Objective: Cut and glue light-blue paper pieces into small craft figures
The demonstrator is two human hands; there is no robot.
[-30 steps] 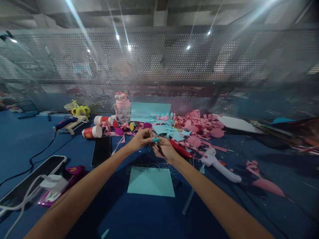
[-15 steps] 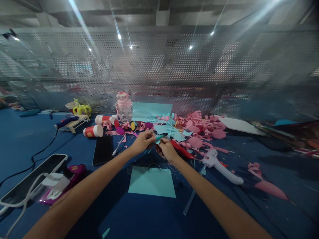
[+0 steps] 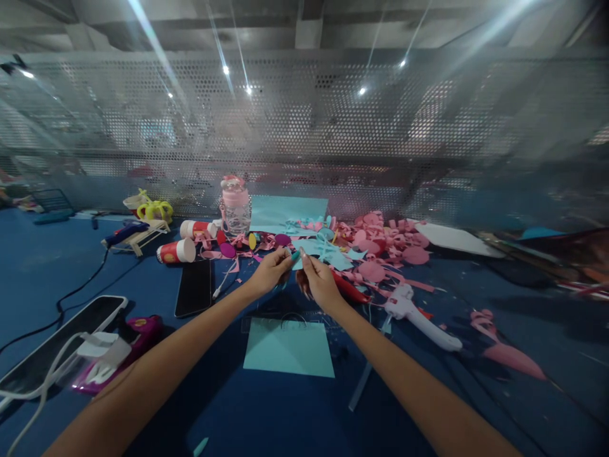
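Observation:
My left hand (image 3: 272, 273) and my right hand (image 3: 320, 280) meet above the middle of the table, fingertips almost touching. Between them is a small teal paper piece (image 3: 295, 256), pinched by thumb and finger on either side; most of it is hidden by the fingers. Below the hands a light teal paper sheet (image 3: 289, 348) lies flat, near a clear ruler-like strip along its upper edge. Just beyond the fingers are teal paper scraps (image 3: 335, 255). Close to my right hand rests a red object (image 3: 351, 289), partly covered by that hand.
A white glue gun (image 3: 423, 320) lies right of my forearm. Pink paper scraps (image 3: 373, 244) pile up behind it. On the left are a black phone (image 3: 194, 289), red-and-white paper cups (image 3: 177, 251) and a white power strip with cables. A pink-lidded bottle (image 3: 235, 206) stands at the back.
The fingers have shifted on the teal paper piece, and less of it shows now. My right thumb has risen to its upper edge. The things on the table stay put.

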